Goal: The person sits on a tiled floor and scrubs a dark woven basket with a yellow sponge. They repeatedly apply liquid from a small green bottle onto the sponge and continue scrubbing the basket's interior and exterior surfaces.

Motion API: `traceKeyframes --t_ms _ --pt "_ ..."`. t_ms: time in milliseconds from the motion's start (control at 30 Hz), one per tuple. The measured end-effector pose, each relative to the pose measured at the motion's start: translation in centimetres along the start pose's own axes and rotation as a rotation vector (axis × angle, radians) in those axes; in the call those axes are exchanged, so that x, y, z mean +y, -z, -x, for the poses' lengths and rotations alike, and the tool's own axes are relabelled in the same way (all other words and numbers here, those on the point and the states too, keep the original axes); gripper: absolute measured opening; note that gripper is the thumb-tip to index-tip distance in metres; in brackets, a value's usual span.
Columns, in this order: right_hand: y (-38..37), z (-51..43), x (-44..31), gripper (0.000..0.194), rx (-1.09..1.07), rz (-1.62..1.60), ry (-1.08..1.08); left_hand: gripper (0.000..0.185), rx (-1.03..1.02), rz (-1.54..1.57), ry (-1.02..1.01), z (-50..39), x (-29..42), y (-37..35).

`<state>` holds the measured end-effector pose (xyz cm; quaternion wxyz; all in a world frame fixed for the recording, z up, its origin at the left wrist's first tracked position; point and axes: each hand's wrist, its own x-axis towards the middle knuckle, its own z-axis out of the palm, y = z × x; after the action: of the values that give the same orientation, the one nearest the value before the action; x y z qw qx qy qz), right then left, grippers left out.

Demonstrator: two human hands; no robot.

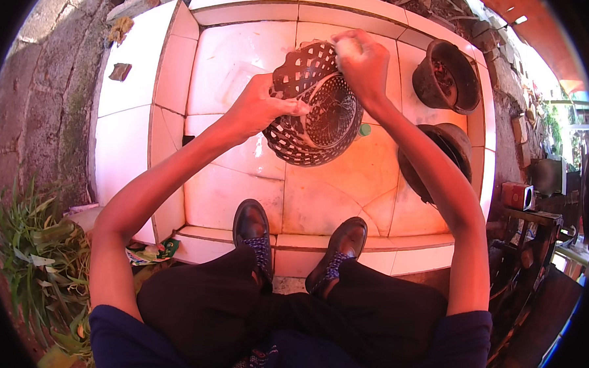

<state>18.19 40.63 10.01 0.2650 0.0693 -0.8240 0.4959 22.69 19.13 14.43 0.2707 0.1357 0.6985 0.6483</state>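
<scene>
A dark woven-look plastic basket (327, 111) is held tilted over the tiled basin, its open inside facing me. White suds streak its inner wall and bottom. My left hand (273, 104) grips the left side, thumb inside the basket and fingers behind it. At the upper right rim, my right hand (364, 59) is curled around a pale lump (348, 48), perhaps a foamy sponge, and presses it to the basket. The fingers hide most of that lump. Just right of the basket, a small green cap-like object (365, 130) shows on the tiles.
Two dark buckets stand on the right, a far one (447, 77) with reddish bits inside and a nearer one (413, 164) partly behind my right forearm. Low tiled walls (124, 137) enclose the basin (235, 191). My shoes (251, 226) rest on its front edge. Plants (35, 261) grow at left.
</scene>
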Motion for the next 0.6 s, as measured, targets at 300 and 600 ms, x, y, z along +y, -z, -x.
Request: traceKeyframes --t_ms 300,600 --pt "0.1 0.2 -3.1 0.016 -0.054 -0.011 0.373 0.031 0.055 0.091 0.035 0.8 0.6 -1.0" --pt "1.6 2.1 2.3 0.018 0.108 -0.168 -0.535 0.03 0.006 -0.054 -0.028 1.2 1.0 1.2"
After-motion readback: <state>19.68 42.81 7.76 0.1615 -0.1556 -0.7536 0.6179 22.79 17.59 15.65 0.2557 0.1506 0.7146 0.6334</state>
